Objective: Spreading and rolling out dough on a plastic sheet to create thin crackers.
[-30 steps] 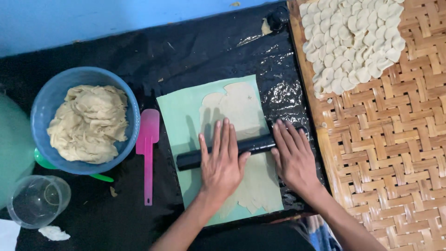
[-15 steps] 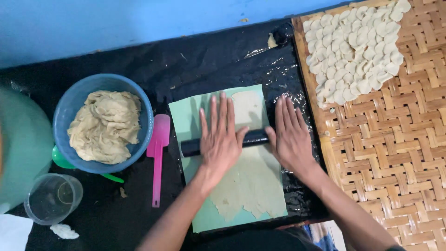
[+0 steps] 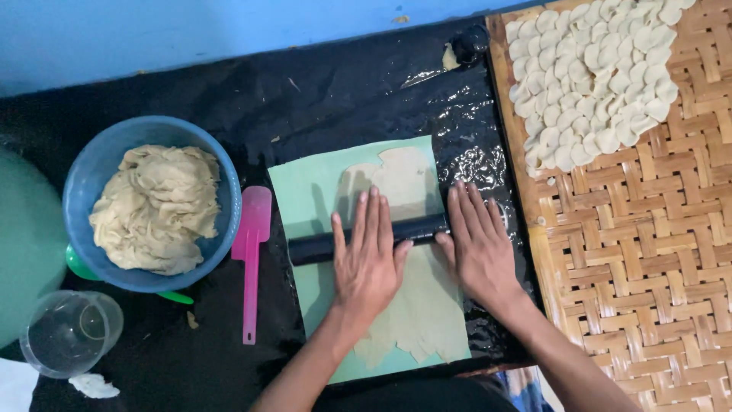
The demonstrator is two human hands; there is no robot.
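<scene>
Surface: black plastic sheet, glossy and wrinkled, spread over the work area; a blue wall runs along the far edge.
Far left: a green rounded object, cut off by the frame; what it is cannot be told.
Near left: clear plastic cup, with a small white scrap beside it.
Bowl: blue bowl heaped with beige dough lump.
Spatula: pink spatula lying flat just right of the bowl, handle toward the person.
Mat: pale green mat in the centre of the sheet.
Left hand: flat, fingers straight and spread, palm pressing down on the black rolling pin; not closed around it.
Right hand: likewise flat and open, pressing on the pin's right end.
Rolling pin: lies crosswise over the mat, under both palms.
Dough sheet: thin, beige, ragged-edged, lying on the mat on both sides of the pin.
Right: woven bamboo tray, its far corner covered with small pale dough rounds, overlapping.
</scene>
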